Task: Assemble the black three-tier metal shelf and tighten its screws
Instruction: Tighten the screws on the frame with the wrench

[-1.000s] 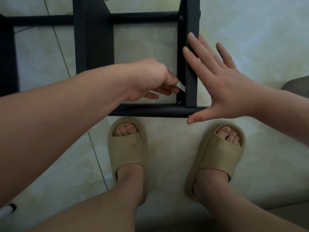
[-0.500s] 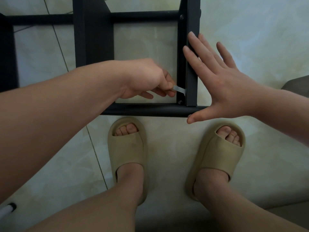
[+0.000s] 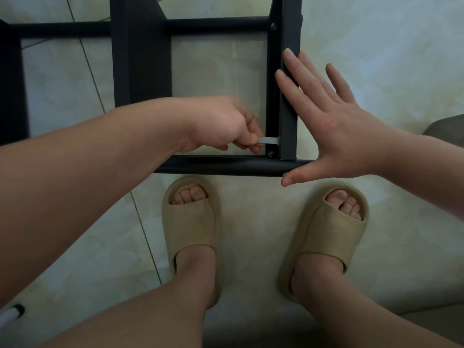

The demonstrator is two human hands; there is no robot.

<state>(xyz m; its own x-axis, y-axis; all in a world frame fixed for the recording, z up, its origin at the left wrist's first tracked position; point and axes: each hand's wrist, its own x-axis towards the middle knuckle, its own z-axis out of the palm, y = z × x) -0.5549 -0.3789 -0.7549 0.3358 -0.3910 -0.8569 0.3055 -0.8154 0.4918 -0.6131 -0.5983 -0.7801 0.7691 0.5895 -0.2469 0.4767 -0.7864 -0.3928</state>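
The black shelf frame (image 3: 140, 71) stands on the tiled floor (image 3: 251, 222), just beyond two tan slippers (image 3: 192, 237). The left hand (image 3: 221, 124) is closed around a flat grey wrench (image 3: 269, 140), whose tip meets the frame's upright post (image 3: 288, 101) just above a corner screw (image 3: 271, 153). The right hand (image 3: 334, 126), fingers spread flat, presses against the post's outer side.

Floor (image 3: 376, 33): pale glossy marbled tile with thin dark grout lines (image 3: 85, 59) running from 11 o'clock toward 6 o'clock. Lighting: soft, diffuse. Grey-brown furniture edge (image 3: 447, 129) at 3 o'clock.
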